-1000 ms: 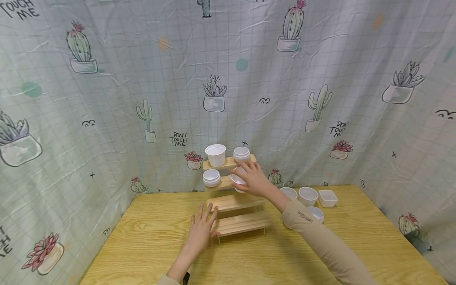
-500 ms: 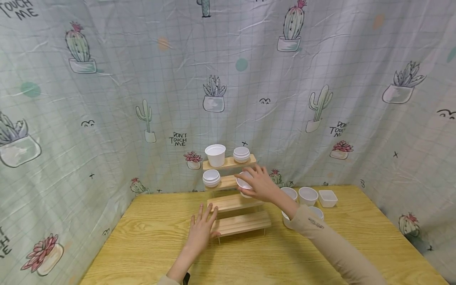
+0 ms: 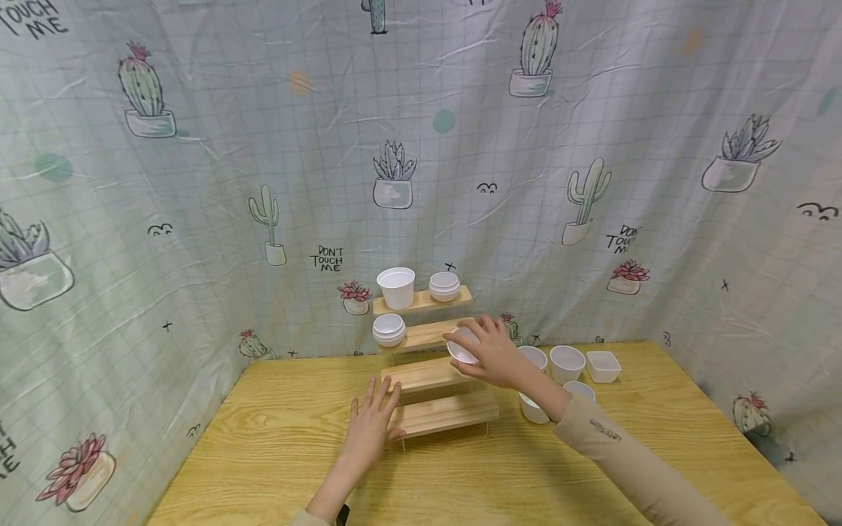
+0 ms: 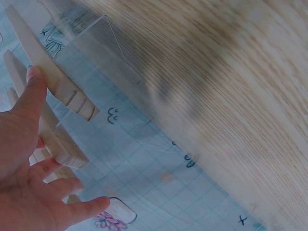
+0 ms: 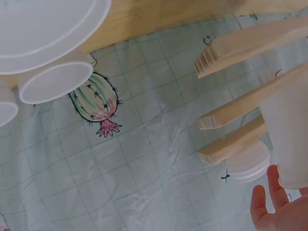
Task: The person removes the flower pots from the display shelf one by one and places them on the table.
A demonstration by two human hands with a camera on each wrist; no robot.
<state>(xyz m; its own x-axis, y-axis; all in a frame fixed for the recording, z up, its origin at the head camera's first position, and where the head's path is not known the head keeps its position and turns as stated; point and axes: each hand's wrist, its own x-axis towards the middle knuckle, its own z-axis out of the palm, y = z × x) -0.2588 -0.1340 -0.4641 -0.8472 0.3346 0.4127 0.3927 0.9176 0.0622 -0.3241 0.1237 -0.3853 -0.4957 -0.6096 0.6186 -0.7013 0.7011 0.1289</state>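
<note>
A tiered wooden stand [image 3: 447,415] with stepped boards is on the table. My right hand [image 3: 498,356] grips a white round pot [image 3: 462,346] by the right end of its second board from the top. In the right wrist view that pot [image 5: 292,139] hides parts of the boards, and only a few fingers show. My left hand [image 3: 370,424] rests with spread, straight fingers against the stand's left side. Its thumb touches a board [image 4: 53,79] in the left wrist view. A tall white pot [image 3: 397,290] and a ribbed pot [image 3: 444,288] stand on the top board, another ribbed pot [image 3: 389,332] below.
On the table [image 3: 276,438], right of the stand, several white pots [image 3: 567,364] stand together with a square translucent one [image 3: 603,367]. My right forearm passes in front of some of them. A cactus-printed curtain [image 3: 329,183] hangs behind and at the sides.
My right hand has shifted right and slightly down with the white pot, away from the ribbed pot on the same board. The left hand stays where it was.
</note>
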